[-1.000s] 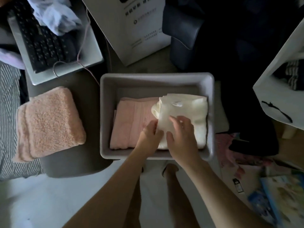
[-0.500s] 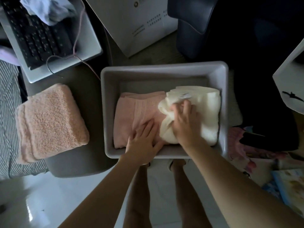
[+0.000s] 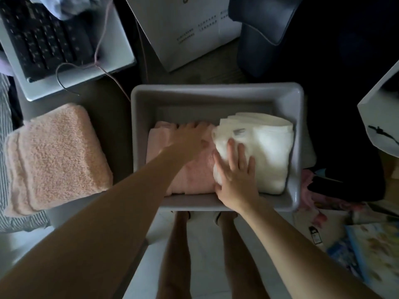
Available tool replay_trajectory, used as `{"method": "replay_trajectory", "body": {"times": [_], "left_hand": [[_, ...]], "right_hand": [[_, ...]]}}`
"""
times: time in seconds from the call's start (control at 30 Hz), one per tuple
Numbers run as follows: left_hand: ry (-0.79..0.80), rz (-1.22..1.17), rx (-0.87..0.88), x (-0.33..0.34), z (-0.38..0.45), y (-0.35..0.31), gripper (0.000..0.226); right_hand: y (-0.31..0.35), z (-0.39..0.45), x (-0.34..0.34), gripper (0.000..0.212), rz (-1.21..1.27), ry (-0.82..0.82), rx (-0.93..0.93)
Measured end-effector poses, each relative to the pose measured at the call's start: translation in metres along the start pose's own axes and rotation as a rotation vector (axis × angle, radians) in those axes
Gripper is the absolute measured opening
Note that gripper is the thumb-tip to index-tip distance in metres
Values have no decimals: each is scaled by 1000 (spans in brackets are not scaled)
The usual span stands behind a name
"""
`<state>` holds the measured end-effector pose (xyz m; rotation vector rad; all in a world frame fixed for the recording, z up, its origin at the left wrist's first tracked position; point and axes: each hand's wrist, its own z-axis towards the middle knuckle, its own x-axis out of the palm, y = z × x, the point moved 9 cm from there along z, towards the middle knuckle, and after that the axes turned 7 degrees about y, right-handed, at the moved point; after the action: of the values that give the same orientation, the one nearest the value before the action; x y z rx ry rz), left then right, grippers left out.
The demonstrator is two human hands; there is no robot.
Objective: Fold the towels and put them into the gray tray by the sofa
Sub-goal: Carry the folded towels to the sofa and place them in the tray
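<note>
Left hand: the left hand (image 3: 190, 139) reaches far into the gray tray (image 3: 216, 91) and lies on the pink towel (image 3: 194, 175); its fingers (image 3: 194, 127) look stretched toward the far edge of that towel, but the hand is blurred, so how they lie exactly is hard to tell. It holds nothing.
Right hand: the right hand (image 3: 235, 175) lies flat on the near left part of the white towel (image 3: 267, 152), fingers (image 3: 231, 152) straight and spread, pressing on the cloth with no grip around it.
White towel: folded, in the right half of the tray, just beside the right wall, its left edge lapping over the pink towel.
Pink towel: folded, flat on the tray floor in the left half.
Peach towel: a thick folded peach towel (image 3: 54, 156) lies outside the tray, to its left, on a dark gray surface (image 3: 108, 108).
Tray: it stands in front of the person's legs (image 3: 179, 244), near the dark sofa (image 3: 269, 29).
Change from half a second ago: the left hand, then resting on the near part of the pink towel, now lies further in, toward the towel's far edge. The right hand has slid from the middle of the white towel's left side back toward its near corner. Both towels lie where they were in the tray.
Around: a laptop (image 3: 54, 39) with a pink cable (image 3: 101, 50) at upper left, a white box (image 3: 183, 24) behind the tray.
</note>
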<state>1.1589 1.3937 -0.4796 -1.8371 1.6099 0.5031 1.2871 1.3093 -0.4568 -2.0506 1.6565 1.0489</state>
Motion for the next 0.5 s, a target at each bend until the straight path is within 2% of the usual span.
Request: {"method": "replay_trajectory", "body": {"times": [0.07, 0.17, 0.23, 0.3, 0.4, 0.47, 0.5], "left_hand": [[-25, 80, -49, -3, 2, 12, 45], [-87, 50, -176, -6, -8, 28, 42], [-176, -5, -118, -10, -18, 15, 44], [-247, -153, -6, -14, -36, -9, 51], [-323, -233, 54, -7, -69, -41, 53], [-174, -452, 15, 21, -86, -52, 46], [-66, -563, -21, 40, -92, -55, 43]], "right_hand": [[-2, 8, -1, 90, -26, 76, -35], [-3, 4, 7, 81, -90, 198, -66], [-5, -1, 15, 84, -55, 285, -77], [-5, -1, 13, 80, 43, 307, -107], [-10, 9, -17, 59, 391, 107, -102], [-25, 8, -45, 49, 663, -148, -37], [-29, 7, -55, 48, 681, -250, -53]]}}
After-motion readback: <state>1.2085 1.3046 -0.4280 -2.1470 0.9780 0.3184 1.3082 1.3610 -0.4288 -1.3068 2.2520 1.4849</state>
